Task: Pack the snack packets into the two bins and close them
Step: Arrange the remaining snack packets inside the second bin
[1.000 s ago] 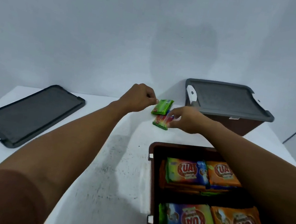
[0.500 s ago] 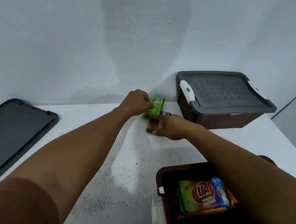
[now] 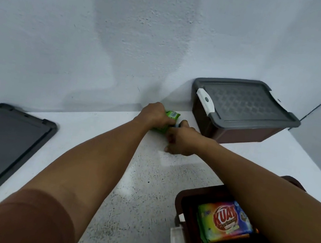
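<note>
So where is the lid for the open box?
In the head view the loose grey lid lies on the table at its left edge, left of the left arm, far from the open bin at lower right.

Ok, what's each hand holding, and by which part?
The left hand grips the green packet across its middle, both ends showing. The right hand is curled beside it; what it holds cannot be told.
</note>
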